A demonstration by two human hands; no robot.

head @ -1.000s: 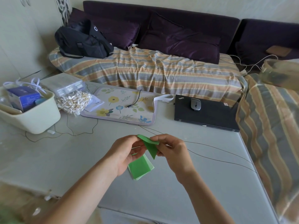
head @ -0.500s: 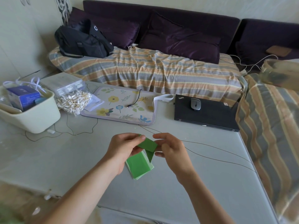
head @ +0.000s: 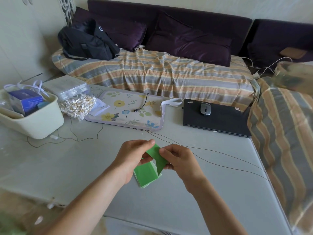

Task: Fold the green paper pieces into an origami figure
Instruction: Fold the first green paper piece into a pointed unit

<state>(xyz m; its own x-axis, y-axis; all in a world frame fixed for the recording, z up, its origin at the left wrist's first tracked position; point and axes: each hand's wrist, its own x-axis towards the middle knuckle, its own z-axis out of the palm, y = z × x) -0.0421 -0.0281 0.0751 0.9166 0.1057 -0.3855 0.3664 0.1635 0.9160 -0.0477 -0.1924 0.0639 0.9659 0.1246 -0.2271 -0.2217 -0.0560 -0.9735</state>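
Green folded piece (head: 156, 157) pinched by left hand (head: 133, 157) at 9 o'clock, right hand (head: 180, 160) at 3, above stack (head: 146, 174) on table (head: 84, 167). Mid-fold; next: align edges, crease.

Green paper piece (head: 156, 156) now unfolded flatter

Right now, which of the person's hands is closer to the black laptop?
Right. The right hand is below and left of the closed laptop in the picture; the left hand sits further left, across the folded green paper both hold.
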